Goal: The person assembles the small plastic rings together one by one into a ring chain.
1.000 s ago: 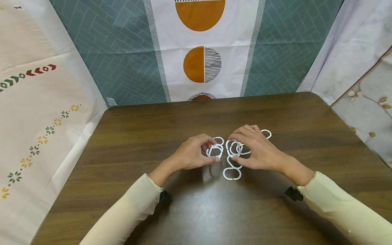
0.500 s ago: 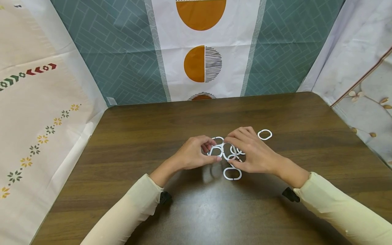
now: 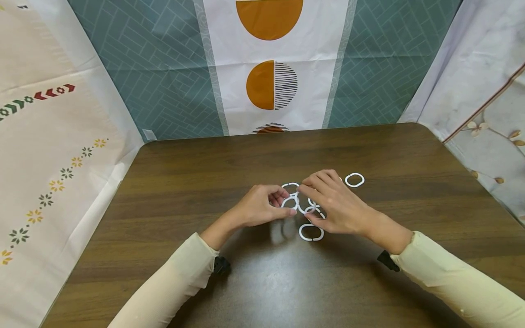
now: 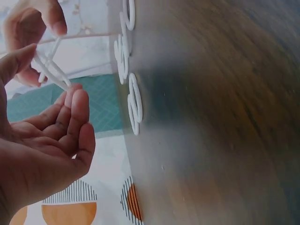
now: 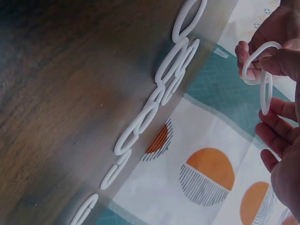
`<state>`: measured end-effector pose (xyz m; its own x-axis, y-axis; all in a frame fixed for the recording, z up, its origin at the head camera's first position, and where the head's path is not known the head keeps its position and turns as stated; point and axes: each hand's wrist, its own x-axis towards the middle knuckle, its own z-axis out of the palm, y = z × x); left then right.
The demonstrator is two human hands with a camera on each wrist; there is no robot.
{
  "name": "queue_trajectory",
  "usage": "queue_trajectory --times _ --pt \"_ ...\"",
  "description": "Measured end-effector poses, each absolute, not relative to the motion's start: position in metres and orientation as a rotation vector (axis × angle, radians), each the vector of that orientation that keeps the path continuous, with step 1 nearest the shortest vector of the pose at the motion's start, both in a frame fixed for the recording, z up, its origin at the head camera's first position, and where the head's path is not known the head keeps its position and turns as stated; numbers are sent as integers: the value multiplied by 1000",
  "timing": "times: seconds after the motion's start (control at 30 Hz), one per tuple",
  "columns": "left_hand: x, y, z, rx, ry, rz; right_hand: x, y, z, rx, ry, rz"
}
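Observation:
Fingers and thumb of my left hand point(image 3: 262, 205) pinch a white oval plastic link point(image 5: 245, 69), raised above the table. Opposite it, my right hand point(image 3: 338, 202) pinches a second white link point(image 5: 263, 96) between thumb and fingertips. The two held links cross each other in both wrist views, and the right thumb overlaps the crossing in the right wrist view. Beneath and around the hands, several more white links lie on the table, among them one in front point(image 3: 311, 239) and one behind the left fingertips point(image 3: 290, 184). The right hand partly hides some of them.
A lone white link point(image 3: 354, 174) lies beyond the right hand on the brown wooden table point(image 3: 197, 168). Patterned cloth point(image 3: 172, 91) hangs behind the table's far edge. Pale cloths stand along the left point(image 3: 53, 150) and right point(image 3: 484, 105) sides.
My right hand has moved left with its link, bringing it against the link in my left hand. The lone link at the right has come fully into view. My left hand has stayed nearly still.

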<state>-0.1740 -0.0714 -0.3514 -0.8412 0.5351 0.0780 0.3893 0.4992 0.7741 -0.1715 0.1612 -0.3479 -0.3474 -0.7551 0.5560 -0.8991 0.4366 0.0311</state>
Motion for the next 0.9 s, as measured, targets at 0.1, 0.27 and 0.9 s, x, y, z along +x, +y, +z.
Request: queue_trajectory --times 0.1,0.27,0.9 --pt "-173 -69 -350 767 2504 1290 -171 159 -348 1399 -2195 375" --pt "-172 -65 -347 771 2450 1276 -171 159 -347 1372 -2196 346" --pt "-172 -70 -350 810 2432 1340 -174 160 -342 1319 -2146 383"
